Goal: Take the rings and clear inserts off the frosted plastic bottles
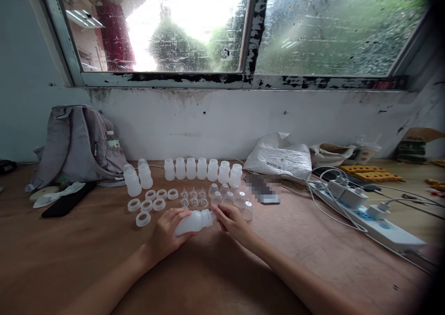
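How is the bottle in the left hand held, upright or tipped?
Tipped: the frosted baby bottle lies nearly sideways in the left hand, its threaded neck pointing toward the right hand.

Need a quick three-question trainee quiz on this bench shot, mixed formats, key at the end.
1. Multiple choice. How does the bottle sit in the left hand?
A) Upright, base down
B) On its side, neck toward the right hand
C) Upside down, neck to the table

2. True or false. In this view, the grey backpack is on the left and the white power strip on the right.

3. Count. How many bottles stand in the row of bottles by the wall, leaving out the two domed bottles to its left?

Key: 1 B; 2 True; 3 Seven.
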{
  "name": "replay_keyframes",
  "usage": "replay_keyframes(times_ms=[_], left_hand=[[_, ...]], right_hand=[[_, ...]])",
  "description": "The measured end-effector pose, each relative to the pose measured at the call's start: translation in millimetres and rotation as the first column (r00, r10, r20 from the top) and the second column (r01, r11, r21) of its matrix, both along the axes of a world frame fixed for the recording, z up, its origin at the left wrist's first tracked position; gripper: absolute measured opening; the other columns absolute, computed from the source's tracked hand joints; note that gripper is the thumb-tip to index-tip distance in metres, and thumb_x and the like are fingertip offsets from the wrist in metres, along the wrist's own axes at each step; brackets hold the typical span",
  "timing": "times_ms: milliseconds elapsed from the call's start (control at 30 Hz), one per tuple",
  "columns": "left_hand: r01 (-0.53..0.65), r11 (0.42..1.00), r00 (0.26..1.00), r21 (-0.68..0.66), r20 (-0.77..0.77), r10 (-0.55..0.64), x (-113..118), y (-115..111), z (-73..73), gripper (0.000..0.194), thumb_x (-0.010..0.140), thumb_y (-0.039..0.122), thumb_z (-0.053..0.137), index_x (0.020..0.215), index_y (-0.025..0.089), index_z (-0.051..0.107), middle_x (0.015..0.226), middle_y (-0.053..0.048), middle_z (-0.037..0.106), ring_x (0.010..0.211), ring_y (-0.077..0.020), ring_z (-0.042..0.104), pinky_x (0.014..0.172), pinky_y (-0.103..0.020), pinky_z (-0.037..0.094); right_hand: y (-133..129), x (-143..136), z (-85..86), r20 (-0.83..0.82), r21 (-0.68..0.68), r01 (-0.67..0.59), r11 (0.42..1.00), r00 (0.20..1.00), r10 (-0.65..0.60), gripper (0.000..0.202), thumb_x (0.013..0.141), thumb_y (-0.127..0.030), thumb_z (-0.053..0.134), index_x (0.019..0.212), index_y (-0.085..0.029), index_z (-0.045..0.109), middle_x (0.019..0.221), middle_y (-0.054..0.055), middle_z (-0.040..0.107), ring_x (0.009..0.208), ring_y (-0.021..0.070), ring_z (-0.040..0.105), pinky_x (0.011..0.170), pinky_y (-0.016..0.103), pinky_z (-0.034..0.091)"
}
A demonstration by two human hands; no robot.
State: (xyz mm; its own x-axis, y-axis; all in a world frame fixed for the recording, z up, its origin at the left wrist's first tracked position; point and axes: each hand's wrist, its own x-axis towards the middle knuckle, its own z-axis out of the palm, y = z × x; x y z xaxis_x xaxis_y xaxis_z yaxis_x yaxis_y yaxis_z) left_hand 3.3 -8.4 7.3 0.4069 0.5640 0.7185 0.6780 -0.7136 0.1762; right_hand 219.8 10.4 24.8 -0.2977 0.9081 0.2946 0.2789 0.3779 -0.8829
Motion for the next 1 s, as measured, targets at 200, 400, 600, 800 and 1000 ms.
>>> replay_keyframes(times_ms=[200, 400, 600, 800, 1000], left_hand=[[0.006, 1.0, 1.0, -0.009, -0.001, -0.006, 2, -1, 2.1, 0.037, 0.073, 0.039, 0.056, 0.105, 0.021, 0.049, 0.096, -0.006, 0.06, 0.089, -0.0202, 0.057, 0.077, -0.034, 0.047], [-0.015, 0.999, 0.999, -0.042, 0.035, 0.016, 2, -2, 4.9, 0.037, 0.072, 0.038, 0.057, 0.105, 0.022, 0.049, 0.097, -0.005, 0.06, 0.09, -0.0198, 0.056, 0.077, -0.033, 0.048], [0.0, 0.998, 1.0, -0.065, 0.017, 0.001, 2, -2, 2.9, 0.037, 0.073, 0.037, 0.057, 0.105, 0.022, 0.047, 0.097, -0.005, 0.059, 0.092, -0.0199, 0.056, 0.079, -0.035, 0.047], [0.007, 0.995, 1.0, -0.101, 0.031, -0.004, 2, -3, 2.5, 0.039, 0.073, 0.037, 0.057, 0.107, 0.022, 0.046, 0.1, -0.005, 0.058, 0.094, -0.0197, 0.055, 0.08, -0.033, 0.047], [0.051, 0.987, 0.997, -0.154, 0.061, -0.042, 3, -4, 5.8, 0.04, 0.072, 0.037, 0.058, 0.107, 0.022, 0.047, 0.1, -0.005, 0.058, 0.094, -0.0194, 0.055, 0.08, -0.032, 0.047]], right_hand=[[2, 1, -2.5, 0.092, -0.056, 0.019, 0.998, 0.996, -0.013, 0.054, 0.084, -0.052, 0.028, 0.044, -0.018, 0.039, 0.034, -0.004, 0.036, 0.034, 0.0069, 0.034, 0.037, 0.021, 0.025], [-1, 9, 14.5, 0.119, 0.032, -0.016, 0.999, 0.993, 0.012, 0.026, 0.083, -0.038, 0.041, 0.066, -0.019, 0.046, 0.051, -0.005, 0.049, 0.043, 0.0078, 0.042, 0.045, 0.02, 0.031], [4, 13, 15.0, 0.179, 0.065, -0.088, 0.994, 0.981, 0.075, 0.031, 0.082, -0.036, 0.043, 0.057, -0.018, 0.046, 0.05, -0.003, 0.049, 0.046, 0.0088, 0.042, 0.046, 0.021, 0.031], [3, 13, 13.5, 0.243, 0.117, -0.086, 0.989, 0.969, 0.056, 0.042, 0.084, -0.043, 0.036, 0.051, -0.018, 0.043, 0.045, -0.002, 0.046, 0.043, 0.0092, 0.04, 0.046, 0.022, 0.028], [-2, 13, 18.7, 0.241, 0.08, -0.16, 0.984, 0.961, 0.136, 0.036, 0.083, -0.041, 0.04, 0.054, -0.019, 0.04, 0.044, -0.004, 0.042, 0.042, 0.0086, 0.037, 0.043, 0.022, 0.026]])
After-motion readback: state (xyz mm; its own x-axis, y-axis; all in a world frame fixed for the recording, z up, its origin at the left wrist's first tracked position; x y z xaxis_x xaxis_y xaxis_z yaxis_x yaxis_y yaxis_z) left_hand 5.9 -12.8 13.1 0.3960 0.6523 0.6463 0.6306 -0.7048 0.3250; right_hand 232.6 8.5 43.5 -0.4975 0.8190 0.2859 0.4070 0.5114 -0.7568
